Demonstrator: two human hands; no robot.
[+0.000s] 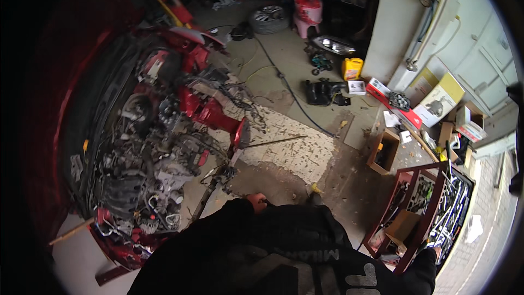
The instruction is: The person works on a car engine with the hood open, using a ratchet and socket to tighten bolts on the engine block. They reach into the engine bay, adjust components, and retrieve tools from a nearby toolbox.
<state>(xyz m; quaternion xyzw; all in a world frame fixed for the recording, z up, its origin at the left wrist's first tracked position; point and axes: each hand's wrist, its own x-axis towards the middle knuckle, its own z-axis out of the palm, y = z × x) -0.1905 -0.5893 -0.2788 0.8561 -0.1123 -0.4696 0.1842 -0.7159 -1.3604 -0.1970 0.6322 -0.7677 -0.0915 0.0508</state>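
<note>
My left hand (pixel 256 202) is in front of my body with its fingers curled, beside the stripped front of a red car. Whether anything is inside those fingers is hidden. My right hand (pixel 435 252) reaches down at the lower right to the side of a red tool cart (pixel 413 251). Only a small part of it shows past the black sleeve, so its fingers cannot be made out. Close to it, a pile of silvery wrenches and other hand tools (pixel 451 207) fills the cart's dark tray. A brown cardboard box (pixel 403 225) sits within the cart's frame.
The car's exposed engine (pixel 136 169) stands at the left under a raised red hood (pixel 41 109). A long thin rod (pixel 275 142) lies on the floor. Farther off are a headlight (pixel 334 45), a yellow jug (pixel 352 69), a wheel (pixel 269 19) and an open carton (pixel 383 152). A dark cable (pixel 295 95) crosses the floor.
</note>
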